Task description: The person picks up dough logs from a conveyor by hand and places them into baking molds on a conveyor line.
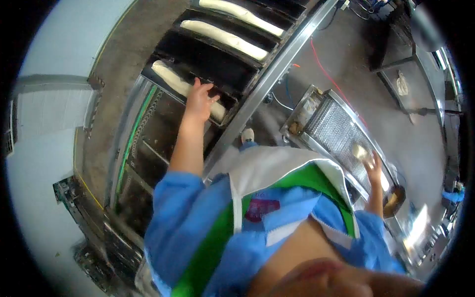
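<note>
Three long pale dough pieces lie in dark baking pans at the upper middle. My left hand (200, 101), fingers spread, is over the nearest dough strip (170, 77), between its two visible parts; whether it presses on it is hard to tell. A second strip (225, 38) and a third strip (242, 16) rest in the pan slots (208, 59) beyond. On the right, my right hand (374, 171) has its fingers round the end of a pale dough piece (362, 153), above a mesh conveyor belt (334, 128).
A metal rail (282, 57) runs along the pans' right edge. The belt has a metal frame, with a tray of scraps (304, 114) at its far end. A metal table (418, 84) stands at the upper right. Red and blue hoses cross the floor.
</note>
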Demonstrator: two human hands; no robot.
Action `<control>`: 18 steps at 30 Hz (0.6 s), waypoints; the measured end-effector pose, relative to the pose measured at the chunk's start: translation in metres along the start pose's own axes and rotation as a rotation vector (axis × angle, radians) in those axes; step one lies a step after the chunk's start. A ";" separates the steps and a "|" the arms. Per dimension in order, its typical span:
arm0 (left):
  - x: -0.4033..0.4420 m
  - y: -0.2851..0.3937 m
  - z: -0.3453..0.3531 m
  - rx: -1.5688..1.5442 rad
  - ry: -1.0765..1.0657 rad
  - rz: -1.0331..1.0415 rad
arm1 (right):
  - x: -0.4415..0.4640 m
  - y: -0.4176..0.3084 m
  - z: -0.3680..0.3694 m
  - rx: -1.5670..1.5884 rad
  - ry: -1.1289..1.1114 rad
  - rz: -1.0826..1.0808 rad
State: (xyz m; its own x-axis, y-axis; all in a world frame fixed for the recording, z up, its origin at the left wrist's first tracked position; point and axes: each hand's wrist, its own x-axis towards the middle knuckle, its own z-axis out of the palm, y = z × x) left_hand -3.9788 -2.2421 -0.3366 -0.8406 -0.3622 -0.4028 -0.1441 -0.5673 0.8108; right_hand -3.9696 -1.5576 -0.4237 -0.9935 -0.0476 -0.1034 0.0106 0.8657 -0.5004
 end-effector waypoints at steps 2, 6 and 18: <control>-0.008 0.001 0.014 -0.003 0.001 0.005 | -0.012 -0.026 -0.029 -0.212 -0.010 -0.080; -0.009 0.003 0.018 0.020 -0.065 0.020 | -0.023 0.001 -0.033 -0.495 0.017 0.076; 0.002 -0.016 0.014 0.155 0.056 0.001 | 0.058 -0.045 -0.052 0.064 -0.072 0.120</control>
State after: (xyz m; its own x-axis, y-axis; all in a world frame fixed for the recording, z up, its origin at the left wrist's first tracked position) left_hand -3.9857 -2.2235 -0.3442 -0.8109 -0.4059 -0.4215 -0.2257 -0.4477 0.8652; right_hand -4.0338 -1.5732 -0.3631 -0.9740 0.0163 -0.2259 0.1380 0.8338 -0.5346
